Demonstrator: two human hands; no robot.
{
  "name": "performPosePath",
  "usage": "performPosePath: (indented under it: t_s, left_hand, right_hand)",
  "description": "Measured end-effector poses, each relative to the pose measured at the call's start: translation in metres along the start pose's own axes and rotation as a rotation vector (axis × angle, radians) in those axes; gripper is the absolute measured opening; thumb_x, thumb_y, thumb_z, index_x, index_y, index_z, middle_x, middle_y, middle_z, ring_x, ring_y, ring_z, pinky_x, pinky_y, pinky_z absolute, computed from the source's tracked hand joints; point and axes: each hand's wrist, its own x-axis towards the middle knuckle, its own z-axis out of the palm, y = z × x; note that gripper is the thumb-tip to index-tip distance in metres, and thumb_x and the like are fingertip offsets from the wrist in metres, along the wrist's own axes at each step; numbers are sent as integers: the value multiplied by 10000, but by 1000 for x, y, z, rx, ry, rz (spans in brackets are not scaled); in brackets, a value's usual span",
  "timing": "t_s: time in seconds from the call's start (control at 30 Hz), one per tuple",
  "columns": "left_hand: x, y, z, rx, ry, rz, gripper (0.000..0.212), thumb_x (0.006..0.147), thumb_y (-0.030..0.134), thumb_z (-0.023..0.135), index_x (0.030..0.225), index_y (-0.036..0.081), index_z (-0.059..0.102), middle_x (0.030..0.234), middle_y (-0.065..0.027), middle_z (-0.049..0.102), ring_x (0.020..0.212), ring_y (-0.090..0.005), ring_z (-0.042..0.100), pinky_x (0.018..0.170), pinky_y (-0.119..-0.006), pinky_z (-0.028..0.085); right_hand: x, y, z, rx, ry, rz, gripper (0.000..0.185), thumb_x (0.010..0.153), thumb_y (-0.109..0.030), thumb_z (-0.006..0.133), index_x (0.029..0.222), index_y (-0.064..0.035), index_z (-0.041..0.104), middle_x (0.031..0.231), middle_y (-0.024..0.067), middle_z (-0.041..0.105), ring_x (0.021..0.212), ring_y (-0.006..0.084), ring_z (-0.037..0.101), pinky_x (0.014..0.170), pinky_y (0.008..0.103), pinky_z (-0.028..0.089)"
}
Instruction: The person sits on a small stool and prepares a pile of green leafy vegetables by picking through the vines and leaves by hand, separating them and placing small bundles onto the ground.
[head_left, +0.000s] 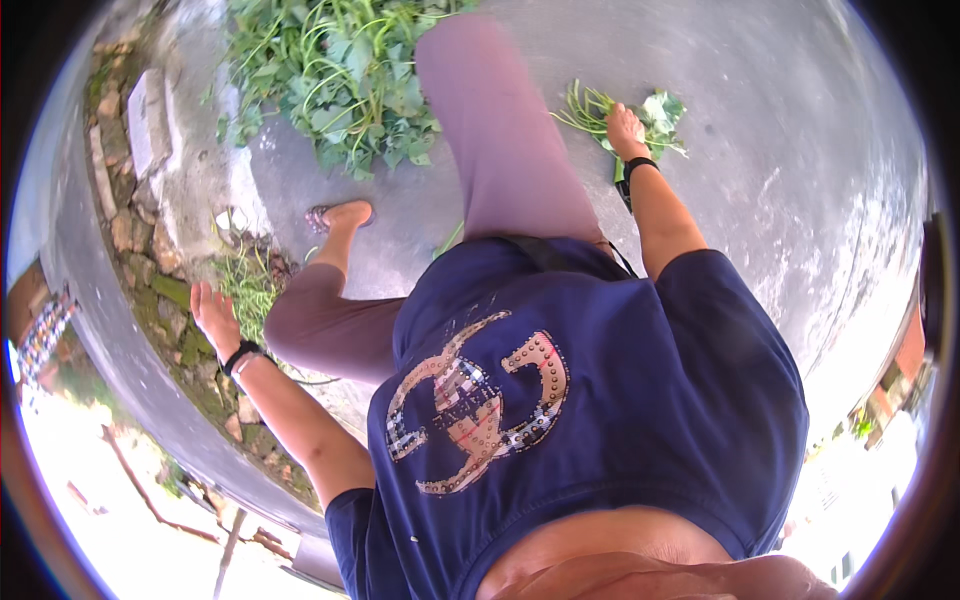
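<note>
At the right, my right hand (626, 132) grips a small bunch of leafy green stems (663, 114), low over the concrete floor. Stems stick out on one side of the fingers and broad leaves on the other. My left hand (215, 318) is held out at the left, fingers apart and holding nothing. It is nearest to a heap of thin green stems (251, 289) beside my bent knee. A large pile of leafy green vines (341, 82) lies on the floor ahead, partly hidden by my other leg. Each wrist wears a black band.
A low border of mossy stones (169, 315) curves along the left. A pale concrete block (148, 124) sits by it. My sandalled foot (346, 215) rests on the grey concrete floor (750, 165). A loose green stem (448, 240) lies near my lap.
</note>
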Motion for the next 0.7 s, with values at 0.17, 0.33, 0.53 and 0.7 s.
performPosePath:
  t_s: [0.17,0.33,0.53,0.7]
  left_hand:
    - [12,29,35,-81,-102,126,492,855,171,570,1296,81,372,1270,-152,454,1156,-318,440,933,-435,372]
    - [5,54,71,-209,-229,182,419,863,143,556,1250,34,434,1184,-165,509,999,-287,568,815,-372,473]
    - [12,57,129,-442,-563,134,338,894,180,524,1197,33,490,1072,-165,586,937,-277,608,776,-353,491]
    - [15,23,166,-392,-583,133,274,867,185,564,1104,48,564,966,-97,630,816,-171,621,703,-279,482]
  right_hand:
    - [38,28,49,9,-325,164,473,755,-227,522,1199,-77,465,1237,212,469,1158,351,448,957,411,378]
    - [109,11,-26,-24,-305,-266,358,822,-260,515,1129,-85,571,1083,177,592,1007,310,571,838,390,466]
    - [151,-91,-257,100,-21,-528,441,875,-331,495,1212,-47,501,1122,186,578,1089,300,529,906,355,401]
    - [43,-297,-415,-149,126,-650,448,910,-356,435,1268,-88,450,1226,146,522,1146,259,488,966,332,352]
